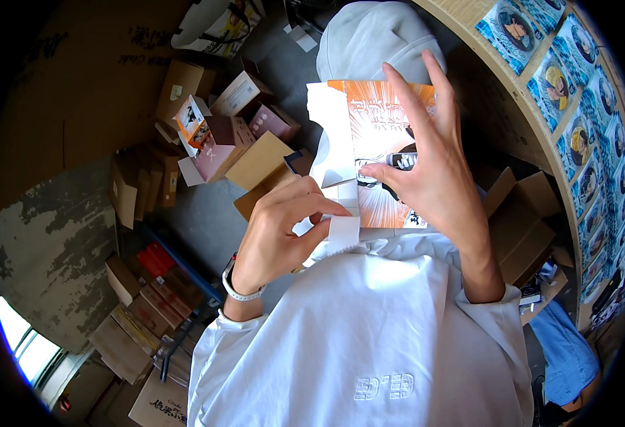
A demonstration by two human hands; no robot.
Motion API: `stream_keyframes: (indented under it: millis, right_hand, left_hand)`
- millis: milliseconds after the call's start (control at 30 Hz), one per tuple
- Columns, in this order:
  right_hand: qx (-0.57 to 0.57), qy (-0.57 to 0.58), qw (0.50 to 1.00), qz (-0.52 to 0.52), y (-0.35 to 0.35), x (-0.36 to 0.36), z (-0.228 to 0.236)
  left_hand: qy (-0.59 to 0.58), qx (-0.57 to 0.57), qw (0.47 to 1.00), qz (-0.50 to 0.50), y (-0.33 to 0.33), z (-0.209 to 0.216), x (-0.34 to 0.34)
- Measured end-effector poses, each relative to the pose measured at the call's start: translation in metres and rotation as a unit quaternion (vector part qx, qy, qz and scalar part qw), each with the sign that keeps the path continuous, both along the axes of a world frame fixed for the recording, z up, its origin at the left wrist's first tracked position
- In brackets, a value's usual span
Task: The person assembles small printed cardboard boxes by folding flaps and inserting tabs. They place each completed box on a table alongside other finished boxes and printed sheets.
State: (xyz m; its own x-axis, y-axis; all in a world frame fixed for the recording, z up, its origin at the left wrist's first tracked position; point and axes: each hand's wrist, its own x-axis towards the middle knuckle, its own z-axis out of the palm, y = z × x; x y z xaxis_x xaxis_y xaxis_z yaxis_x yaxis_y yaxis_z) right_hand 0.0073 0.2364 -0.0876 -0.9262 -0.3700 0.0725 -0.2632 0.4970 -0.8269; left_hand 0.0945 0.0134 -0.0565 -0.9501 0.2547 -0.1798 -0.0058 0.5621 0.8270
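Observation:
In front of my chest is an orange printed sheet or flat pack with white rays and black-and-white artwork. White paper with a ragged outline shows along its left side. My left hand pinches a small white strip with a toothed lower edge, beside the print's lower left corner. Thumb and fingers of my right hand are spread wide over the orange face. Its thumb touches near the middle, and two fingertips reach past the top edge. Whether anything lies beneath the print is hidden.
Several opened cardboard boxes lie on the floor at left, with stacked boxes lower down. A curved wooden table edge at right carries rows of blue picture cards. Below it stands an open carton. Grey fabric bulges ahead.

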Motion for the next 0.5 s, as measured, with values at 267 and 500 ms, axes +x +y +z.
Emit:
stream_keyframes:
  millis: [267,500]
  right_hand:
    - [-0.020,-0.004,1.000,-0.016,0.001,0.002,-0.001]
    - [0.034,0.007,0.999,-0.042,0.001,0.002,0.007]
  left_hand:
    - [-0.056,-0.045,0.997,0.026,0.005,0.002,0.006]
    - [0.009,0.001,0.994,0.107,0.008,0.007,0.010]
